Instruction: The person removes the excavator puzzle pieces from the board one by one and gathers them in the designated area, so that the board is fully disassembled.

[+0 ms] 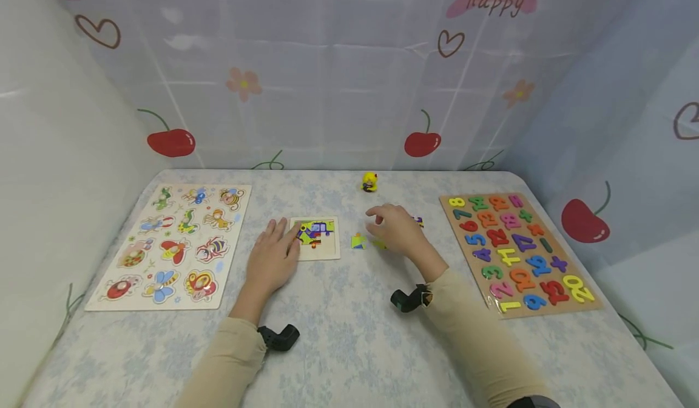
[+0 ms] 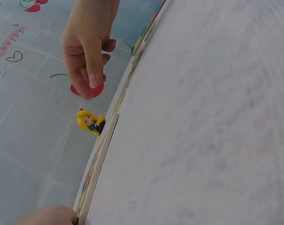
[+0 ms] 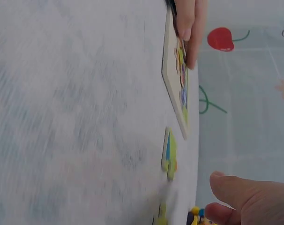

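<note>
A small jigsaw board (image 1: pixel 326 257) with a colourful vehicle picture lies near the table's middle, partly filled with pieces. My left hand (image 1: pixel 271 259) rests on its left edge, fingers extended and the index fingertip over the picture. To the board's right lies a green and blue puzzle piece (image 1: pixel 357 241). My right hand (image 1: pixel 394 229) hovers above the table beyond that piece, its fingers loosely bent with nothing seen between them. Under it another green piece (image 1: pixel 380 244) is partly hidden, and a dark purple piece (image 1: pixel 418 221) peeks out behind the hand.
A yellow-haired figurine (image 1: pixel 369 182) stands at the table's back. On the left lies a pale insect puzzle board (image 1: pixel 230 286); on the right, a wooden number board (image 1: pixel 475 268). A printed curtain (image 1: pixel 327 110) hangs behind the table.
</note>
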Action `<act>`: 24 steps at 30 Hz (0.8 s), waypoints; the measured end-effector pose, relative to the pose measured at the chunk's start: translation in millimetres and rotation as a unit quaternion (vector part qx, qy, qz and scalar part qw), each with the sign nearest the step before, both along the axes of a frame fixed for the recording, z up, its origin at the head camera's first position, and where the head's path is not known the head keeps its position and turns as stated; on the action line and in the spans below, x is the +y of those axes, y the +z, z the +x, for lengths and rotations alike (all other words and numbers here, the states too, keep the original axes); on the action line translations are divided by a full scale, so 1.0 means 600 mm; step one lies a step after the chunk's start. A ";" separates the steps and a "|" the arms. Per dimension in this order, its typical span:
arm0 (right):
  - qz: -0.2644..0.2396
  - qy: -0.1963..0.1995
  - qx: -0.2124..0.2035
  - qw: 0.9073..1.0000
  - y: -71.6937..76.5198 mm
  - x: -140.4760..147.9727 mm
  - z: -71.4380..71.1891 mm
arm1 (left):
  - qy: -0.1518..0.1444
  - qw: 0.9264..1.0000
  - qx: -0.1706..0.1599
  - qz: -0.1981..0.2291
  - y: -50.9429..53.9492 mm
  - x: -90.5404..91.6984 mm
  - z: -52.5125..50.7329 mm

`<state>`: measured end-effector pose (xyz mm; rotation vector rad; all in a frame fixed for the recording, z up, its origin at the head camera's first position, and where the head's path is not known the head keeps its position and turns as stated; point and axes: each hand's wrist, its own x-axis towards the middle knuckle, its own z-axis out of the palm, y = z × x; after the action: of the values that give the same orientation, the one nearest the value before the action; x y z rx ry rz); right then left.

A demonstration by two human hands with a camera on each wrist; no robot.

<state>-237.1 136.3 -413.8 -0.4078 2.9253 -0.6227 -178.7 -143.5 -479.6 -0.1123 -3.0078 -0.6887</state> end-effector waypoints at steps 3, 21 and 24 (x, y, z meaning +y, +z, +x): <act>0.001 0.026 0.004 1.000 -0.005 -0.033 0.006 | 0.000 1.000 0.001 -0.001 -0.001 -0.002 -0.001; 0.086 0.156 0.066 0.982 -0.033 -0.149 0.021 | -0.003 1.000 0.004 -0.007 0.001 -0.003 -0.001; 0.099 0.161 0.075 0.979 -0.035 -0.154 0.020 | -0.004 1.000 0.005 -0.007 0.001 -0.003 -0.001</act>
<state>-225.1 43.9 -434.8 -0.9132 2.9225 -0.2654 -179.2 -145.6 -479.2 -0.1272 -3.0047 -0.6648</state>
